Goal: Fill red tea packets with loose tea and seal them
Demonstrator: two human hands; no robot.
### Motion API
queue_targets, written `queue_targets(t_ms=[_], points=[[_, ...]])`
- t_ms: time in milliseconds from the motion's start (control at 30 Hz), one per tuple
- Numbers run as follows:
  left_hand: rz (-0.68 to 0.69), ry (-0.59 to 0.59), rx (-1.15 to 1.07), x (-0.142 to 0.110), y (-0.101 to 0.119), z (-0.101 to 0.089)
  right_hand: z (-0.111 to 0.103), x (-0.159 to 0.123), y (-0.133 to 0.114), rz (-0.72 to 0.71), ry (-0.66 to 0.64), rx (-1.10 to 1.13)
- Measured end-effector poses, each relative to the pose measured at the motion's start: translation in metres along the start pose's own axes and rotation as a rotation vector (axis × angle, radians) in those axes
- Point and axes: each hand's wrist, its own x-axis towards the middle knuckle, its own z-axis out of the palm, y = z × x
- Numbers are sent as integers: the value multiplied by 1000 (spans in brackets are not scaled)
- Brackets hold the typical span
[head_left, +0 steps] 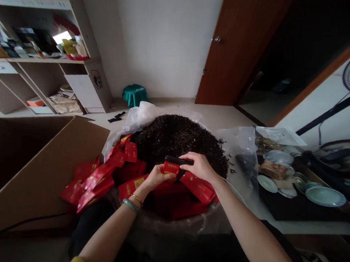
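One red packet [171, 168] is pinched in my L hand [156, 178] above the red pile [180, 204], my R hand [200, 168] gripping a black tool [173, 160] by the packet's top; prob. v. light, soft & slick, so best held by the sides, thumb vs. fingers.

This looks like a room in a home, with a touch of the small workroom: a pale desk-and-shelf unit [80, 89] crowded with household odds and ends stands by a plain white wall [162, 36], a reddish-brown wooden door [219, 72] has a round metal knob [217, 40], and a big heap of dark, dry shreds [178, 134] lies beside glossy red printed packets [97, 178] and an open brown cardboard box [51, 167]
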Motion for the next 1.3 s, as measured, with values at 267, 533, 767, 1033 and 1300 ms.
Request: queue_targets(t_ms=[267,533,767,1033,1300], points=[[41,19,35,2,-2,-4,-1,-1,1,23,-26,24],[43,-26,89,2,-5,-3,1,-2,-1,9,-9,40],[31,-27,68,3,-7,-2,1,-1,-1,-1,7,39],[38,-18,68,3,-6,-3,-1,-2,-3,22,2,50],[18,-1,38,1,-1,-1,0,-3,-6,44,12,61]])
